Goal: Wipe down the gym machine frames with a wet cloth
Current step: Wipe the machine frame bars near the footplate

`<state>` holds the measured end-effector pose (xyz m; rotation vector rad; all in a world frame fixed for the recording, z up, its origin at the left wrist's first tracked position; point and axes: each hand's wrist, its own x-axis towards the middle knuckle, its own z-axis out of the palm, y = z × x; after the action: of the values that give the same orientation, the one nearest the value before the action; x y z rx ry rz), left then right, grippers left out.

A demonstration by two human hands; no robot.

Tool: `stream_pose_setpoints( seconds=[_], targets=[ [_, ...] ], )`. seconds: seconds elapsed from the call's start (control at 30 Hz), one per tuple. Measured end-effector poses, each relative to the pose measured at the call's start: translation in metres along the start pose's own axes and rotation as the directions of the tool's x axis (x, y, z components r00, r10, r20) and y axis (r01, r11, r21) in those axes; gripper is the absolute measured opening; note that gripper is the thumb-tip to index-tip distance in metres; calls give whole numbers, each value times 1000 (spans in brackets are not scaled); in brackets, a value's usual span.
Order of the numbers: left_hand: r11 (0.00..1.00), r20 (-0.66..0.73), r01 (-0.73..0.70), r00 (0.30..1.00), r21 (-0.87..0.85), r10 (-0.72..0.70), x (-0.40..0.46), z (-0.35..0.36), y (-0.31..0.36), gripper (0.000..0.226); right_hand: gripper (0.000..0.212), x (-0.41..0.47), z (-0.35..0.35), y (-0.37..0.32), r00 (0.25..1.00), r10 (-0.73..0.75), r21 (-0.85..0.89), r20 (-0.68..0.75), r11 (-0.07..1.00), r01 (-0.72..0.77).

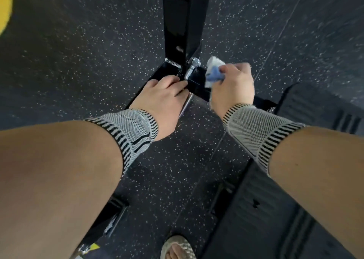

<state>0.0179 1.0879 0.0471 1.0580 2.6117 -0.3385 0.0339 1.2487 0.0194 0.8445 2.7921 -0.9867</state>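
Down at the base joint of the black frame [184, 22], the right hand [234, 85] has its grip clamped on the cloth [213, 72], just beside the bolt [194, 63]. The left hand [161, 95] rests on the base rail, fingers relaxed. Next, I'd guess, comes pressing the cloth around that joint.

Grey-and-black knitted wrist sleeves [132, 128], woven sandal [178, 247]

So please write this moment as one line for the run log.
right hand grips cloth at frame base | left hand rests on base | upright post ahead
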Motion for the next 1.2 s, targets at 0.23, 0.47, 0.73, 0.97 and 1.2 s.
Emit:
stream_pose_setpoints(
  seconds=[0.23, 0.47, 0.73, 0.97, 1.2],
  targets=[
    [996, 47, -77, 996, 48, 74, 8, 8, -7, 61, 52, 13, 8, 8, 912, -287, -434, 293, 810, 394],
    [997, -6, -77, 997, -2, 77, 6, 10, -8, 57, 49, -6, -2, 22, 901, -263, -501, 346, 759, 415],
    [997, 51, -76, 996, -5, 76, 7, 8, -8, 60, 62, -9, -22, 36, 910, -88, -643, 405, 681, 352],
    [998, 24, -62, 998, 1, 62, 7, 10, -7, 64, 51, 6, 25, -11, 878, -233, -508, 417, 741, 438],
    [997, 41, -74, 996, -34, 75, 8, 8, -10, 64, 47, -19, -8, 38, 944, -18, -713, 330, 650, 262]
  ],
)
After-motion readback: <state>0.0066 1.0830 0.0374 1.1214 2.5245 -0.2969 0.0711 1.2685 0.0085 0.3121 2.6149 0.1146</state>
